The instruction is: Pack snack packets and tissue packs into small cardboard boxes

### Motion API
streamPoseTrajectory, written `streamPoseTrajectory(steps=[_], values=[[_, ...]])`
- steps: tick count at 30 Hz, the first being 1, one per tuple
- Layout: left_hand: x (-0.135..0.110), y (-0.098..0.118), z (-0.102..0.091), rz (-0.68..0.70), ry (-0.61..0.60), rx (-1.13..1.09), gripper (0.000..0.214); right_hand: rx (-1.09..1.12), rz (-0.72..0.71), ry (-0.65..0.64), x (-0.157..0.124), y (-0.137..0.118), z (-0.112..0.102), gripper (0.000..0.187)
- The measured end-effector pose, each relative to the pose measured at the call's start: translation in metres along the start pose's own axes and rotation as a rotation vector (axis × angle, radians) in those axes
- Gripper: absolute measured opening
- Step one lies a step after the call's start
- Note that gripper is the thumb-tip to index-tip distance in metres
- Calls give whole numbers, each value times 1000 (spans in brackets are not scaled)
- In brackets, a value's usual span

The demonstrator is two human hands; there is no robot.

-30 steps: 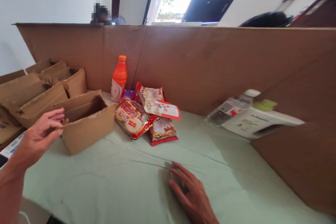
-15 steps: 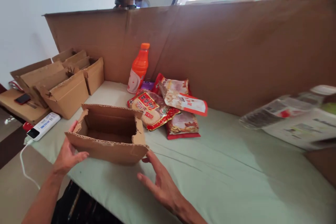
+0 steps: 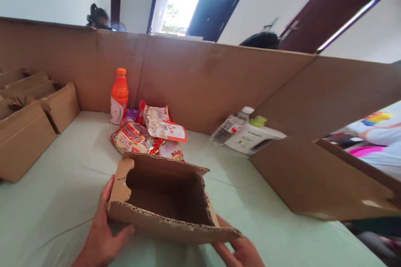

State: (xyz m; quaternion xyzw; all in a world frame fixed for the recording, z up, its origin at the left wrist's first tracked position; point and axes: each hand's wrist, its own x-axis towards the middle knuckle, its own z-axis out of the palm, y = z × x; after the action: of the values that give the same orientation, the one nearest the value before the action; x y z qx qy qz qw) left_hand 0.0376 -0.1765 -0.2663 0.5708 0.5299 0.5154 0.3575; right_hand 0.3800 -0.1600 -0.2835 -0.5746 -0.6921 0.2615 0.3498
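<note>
Between my two hands is a cardboard box (image 3: 175, 233) with an open top and rough-cut edges; nothing shows inside it. My left hand (image 3: 103, 229) presses its fingers along the box's left end, its thumb apart and slightly blurred. At the right end, my right hand (image 3: 234, 250) grips the lower side, partly hidden by the front flap. Just behind the box lie several red-trimmed snack packets (image 3: 134, 137) in a pile. An orange bottle (image 3: 119, 96) with a pink-white label stands upright behind them.
More cardboard boxes (image 3: 28, 133) stand at the left. A clear plastic bottle (image 3: 230, 127) and a white jug (image 3: 250, 137) with a green cap lean to the right. A larger cardboard box (image 3: 313, 179) sits at the table's right edge. A cardboard wall (image 3: 200, 75) closes off the back.
My view has swung right, bringing the bottles and large box at the right into clearer sight. The box between my hands has moved rightward along the table with them.
</note>
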Motion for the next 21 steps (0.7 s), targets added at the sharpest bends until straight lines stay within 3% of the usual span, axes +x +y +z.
streamPoseTrajectory(steps=[5,9,12,15,17,21], values=[[-11,-28,13,-97,97,111,89,-316,-241,208,120,-17,-15,46],[-17,-40,20,-104,159,227,84,-701,-310,148,214,-37,0,63],[-18,-41,21,-114,167,274,83,-831,-340,70,256,-52,14,68],[-16,-39,20,-120,171,278,84,-826,-354,31,272,-62,16,63],[-14,-37,20,-118,174,272,84,-817,-342,52,266,-63,8,59],[-10,-32,19,-144,177,278,79,-809,-258,198,213,-46,-21,50]])
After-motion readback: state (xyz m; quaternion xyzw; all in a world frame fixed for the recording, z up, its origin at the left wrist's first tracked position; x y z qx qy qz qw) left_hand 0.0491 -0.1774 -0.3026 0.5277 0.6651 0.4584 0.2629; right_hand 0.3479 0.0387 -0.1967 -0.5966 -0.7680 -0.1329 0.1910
